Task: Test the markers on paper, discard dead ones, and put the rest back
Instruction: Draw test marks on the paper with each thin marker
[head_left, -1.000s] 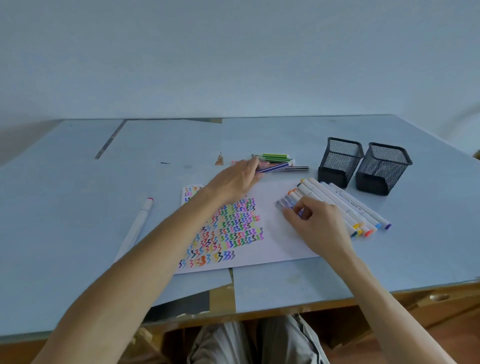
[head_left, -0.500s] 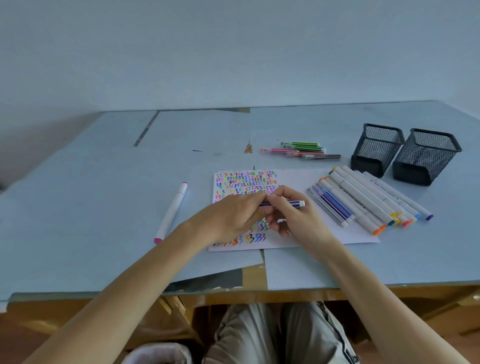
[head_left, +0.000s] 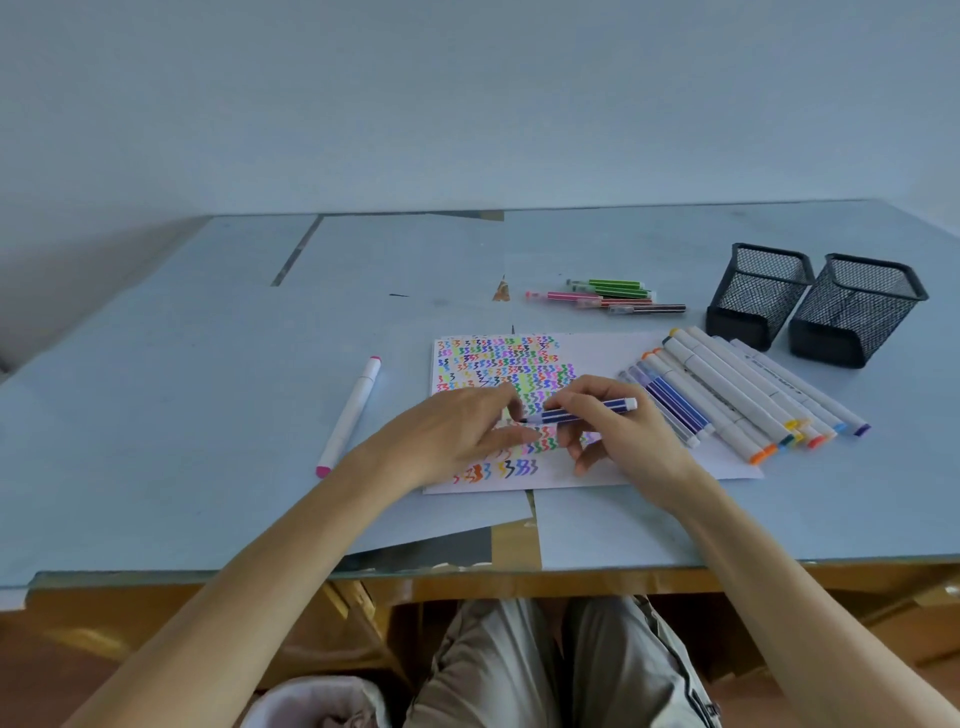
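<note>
1. a white marker with pink ends (head_left: 349, 415) lies alone on the counter (head_left: 156, 415), well to the left of the paper and apart from every other marker; likely set aside there on purpose, perhaps as a dead one, though that is a guess
2. the left hand (head_left: 452, 436) rests over the paper (head_left: 597, 358) near the counter's front edge, its fingers (head_left: 511, 439) curled at the left tip of the blue striped marker; they seem to pinch the cap end, but whether the cap is on or off cannot be told
3. the blue striped marker (head_left: 587, 410) lies nearly level just above the paper, spanning the two hands
4. the right hand (head_left: 618, 441) grips the barrel, fingers clamped round it, the white tail end sticking out to the right; holding it at both ends suits pulling the cap to test it
5. a row of markers (head_left: 727, 395) lies side by side across the paper's right edge
6. thin pens (head_left: 608, 296) lie behind the paper, toward the back
7. two mesh holders (head_left: 815, 306) stand tilted near the counter's right edge
</note>
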